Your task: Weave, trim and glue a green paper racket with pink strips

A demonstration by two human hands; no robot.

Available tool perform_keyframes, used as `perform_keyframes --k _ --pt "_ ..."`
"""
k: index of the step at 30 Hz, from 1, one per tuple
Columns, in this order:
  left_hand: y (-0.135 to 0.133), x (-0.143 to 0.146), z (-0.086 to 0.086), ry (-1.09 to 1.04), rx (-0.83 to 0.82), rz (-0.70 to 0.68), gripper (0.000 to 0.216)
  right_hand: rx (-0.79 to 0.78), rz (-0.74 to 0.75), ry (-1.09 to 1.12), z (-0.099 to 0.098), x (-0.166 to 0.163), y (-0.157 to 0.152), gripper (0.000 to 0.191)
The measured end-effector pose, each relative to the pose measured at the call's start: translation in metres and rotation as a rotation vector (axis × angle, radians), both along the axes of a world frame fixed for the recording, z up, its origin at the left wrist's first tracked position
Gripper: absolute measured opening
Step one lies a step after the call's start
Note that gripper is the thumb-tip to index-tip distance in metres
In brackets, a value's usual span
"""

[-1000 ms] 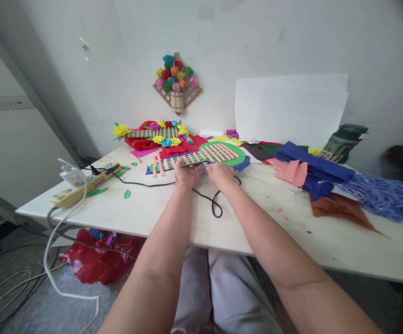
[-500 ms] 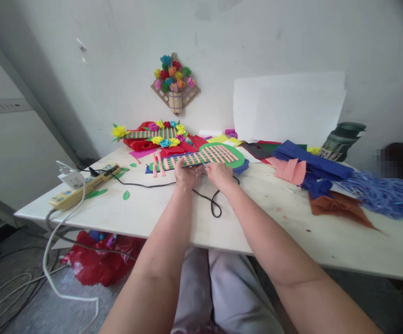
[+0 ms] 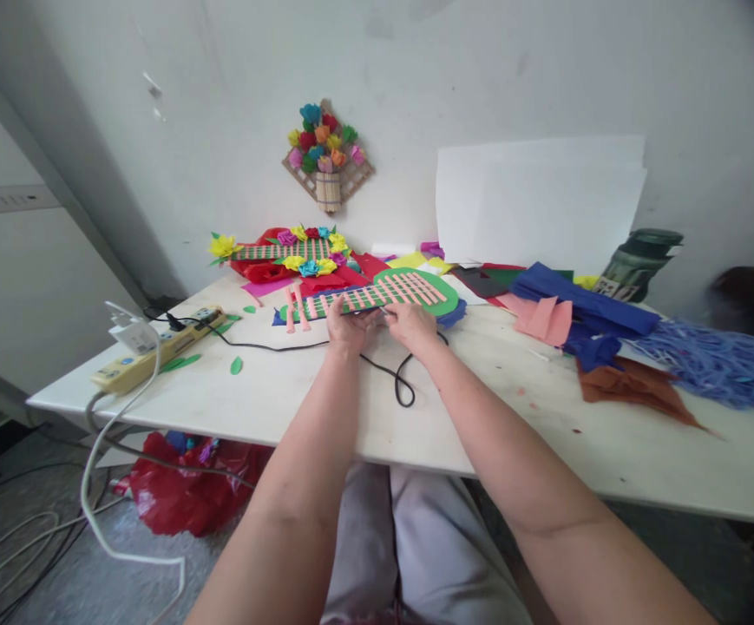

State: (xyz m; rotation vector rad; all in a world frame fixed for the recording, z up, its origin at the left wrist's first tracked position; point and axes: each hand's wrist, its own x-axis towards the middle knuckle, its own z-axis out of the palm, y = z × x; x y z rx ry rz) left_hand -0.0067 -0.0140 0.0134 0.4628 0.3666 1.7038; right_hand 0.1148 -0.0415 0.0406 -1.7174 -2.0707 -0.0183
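Observation:
A long green paper shape woven with pink strips [image 3: 377,293] lies across the middle of the white table [image 3: 298,399]. My left hand [image 3: 345,327] grips its near edge with curled fingers. My right hand [image 3: 410,324] sits close beside it, fingers pinched at the same edge near a small pale object I cannot make out. A black cable [image 3: 390,373] loops on the table just under both hands.
A yellow power strip [image 3: 155,347] with plugs lies at the left edge. A finished flower piece [image 3: 289,250] sits behind. Blue, pink and brown paper [image 3: 585,325] is heaped at right, with shredded blue paper [image 3: 728,365]. A dark container [image 3: 640,260] stands by the wall. A red bag [image 3: 187,482] lies below.
Both hands stay at the near edge of the woven piece with only slight finger shifts. The view has drifted a little.

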Motion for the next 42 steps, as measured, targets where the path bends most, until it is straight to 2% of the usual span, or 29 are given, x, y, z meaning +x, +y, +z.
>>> perform_keyframes --k 13,34,42 --pt "0.0019 -0.0033 -0.0015 -0.048 0.013 0.017 0.028 -0.104 0.033 -0.057 0.0037 0.0037 0.0008 0.039" --pt "-0.0006 -0.0024 0.0018 -0.100 -0.018 -0.008 0.030 -0.047 0.067 -0.039 0.0019 0.0039 0.0010 0.038" --pt "0.0010 -0.0017 -0.0005 0.003 0.011 0.017 0.032 -0.047 0.053 -0.043 0.0033 0.0015 -0.0016 0.038"
